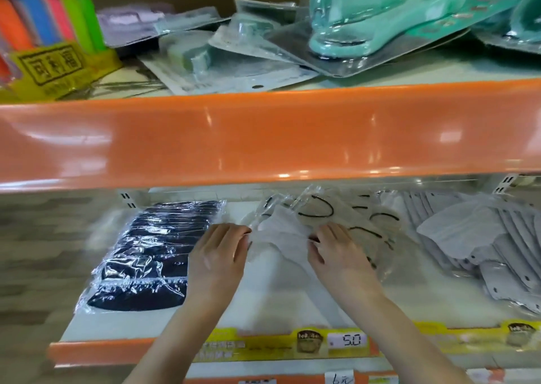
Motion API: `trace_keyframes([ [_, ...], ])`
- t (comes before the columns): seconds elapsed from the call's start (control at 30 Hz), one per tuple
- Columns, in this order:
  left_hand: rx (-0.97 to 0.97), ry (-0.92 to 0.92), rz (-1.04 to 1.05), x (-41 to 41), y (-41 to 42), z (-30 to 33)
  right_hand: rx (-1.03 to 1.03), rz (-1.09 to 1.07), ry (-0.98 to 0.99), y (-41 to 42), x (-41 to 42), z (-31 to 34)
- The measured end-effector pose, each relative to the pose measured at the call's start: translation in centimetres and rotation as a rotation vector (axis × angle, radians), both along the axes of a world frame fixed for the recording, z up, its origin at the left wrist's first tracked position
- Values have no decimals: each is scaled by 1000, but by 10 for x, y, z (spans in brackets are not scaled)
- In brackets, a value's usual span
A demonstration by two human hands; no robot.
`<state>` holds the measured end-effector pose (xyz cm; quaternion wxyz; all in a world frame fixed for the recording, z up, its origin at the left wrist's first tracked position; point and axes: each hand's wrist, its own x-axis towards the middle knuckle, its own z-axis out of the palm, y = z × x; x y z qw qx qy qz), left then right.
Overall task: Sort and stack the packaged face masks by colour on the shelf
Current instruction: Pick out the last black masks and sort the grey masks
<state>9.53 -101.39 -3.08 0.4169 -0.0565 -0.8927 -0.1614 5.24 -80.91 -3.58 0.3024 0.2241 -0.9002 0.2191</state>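
Your two hands reach into the lower shelf (263,319) in the middle of the frame, one on each side of a white packaged mask (281,237). Your left hand (218,256) is at the pack's left edge with fingers curled at the plastic wrap; the picture is blurred there, so you cannot tell whether its grip has closed on the pack or only touches it. Your right hand (336,252) rests at the pack's right edge, fingers spread and fairly straight, its grip released, lying over the wrap.

Just behind and to the right of that hand, beige masks with black ear loops (336,211) lie loosely overlapped in clear wrappers. Further right, at the right edge of the frame, grey-white masks (468,237) lie fanned in an untidy row. To the left of your left hand, a row of black masks (158,252) in shiny plastic lies neatly overlapped, running from front to back.

Along the shelf's front edge at the bottom of the frame runs a yellow label strip with a price tag (348,340) reading 5.0.

Above, a broad orange shelf edge (263,137) crosses the whole frame. On the upper shelf, mint green packaged items (351,23) are piled at upper right, and bright coloured lighters (49,12) stand in a yellow display box at upper left.
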Motion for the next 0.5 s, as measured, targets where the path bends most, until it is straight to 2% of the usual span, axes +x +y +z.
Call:
trace_keyframes([
  [0.1, -70, 44, 46, 4, -35, -4, -62, 71, -2, -31, 2, 2],
  [0.23, -105, 1, 118, 17, -79, -5, -64, 190, 34, -73, 9, 3],
  [0.5, -74, -71, 177, 61, -157, -13, -24, 440, -195, -147, 35, -23],
])
